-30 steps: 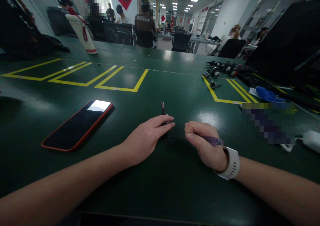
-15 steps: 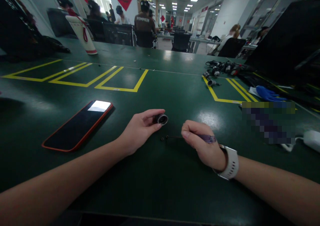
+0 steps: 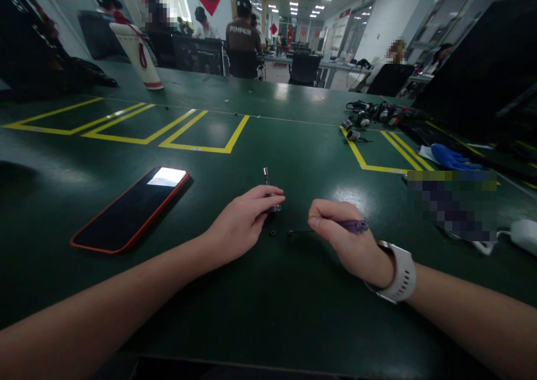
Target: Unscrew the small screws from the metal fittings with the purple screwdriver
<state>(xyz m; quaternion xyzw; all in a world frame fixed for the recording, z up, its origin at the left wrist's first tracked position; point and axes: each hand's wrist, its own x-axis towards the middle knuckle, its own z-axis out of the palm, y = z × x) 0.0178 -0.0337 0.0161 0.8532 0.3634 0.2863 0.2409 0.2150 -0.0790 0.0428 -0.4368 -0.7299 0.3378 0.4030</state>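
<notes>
My left hand [image 3: 247,215] is closed on a small metal part [image 3: 275,207] with a round end and a thin shaft. Its shaft points away from me, past my fingers, and much of the part is covered by them. In my right hand [image 3: 339,231] is a screwdriver [image 3: 354,226] with a see-through purple handle, its thin blade pointing left. A small dark piece [image 3: 290,233] sits at the blade's tip; whether it is attached, I cannot tell. A tiny dark ring-like piece [image 3: 272,233] lies on the green table [image 3: 268,301] between my hands.
A phone in an orange-red case [image 3: 130,212] lies left of my left hand. Farther right are several metal parts [image 3: 364,117], a blue glove [image 3: 453,156] and a white device [image 3: 524,234]. A white cup-like container [image 3: 138,55] stands far left. Yellow tape [image 3: 195,148] marks the tabletop.
My left hand has turned the metal part over, so its round opening no longer faces me and its shaft shows. My right hand and the screwdriver have shifted slightly right, along with the tip piece.
</notes>
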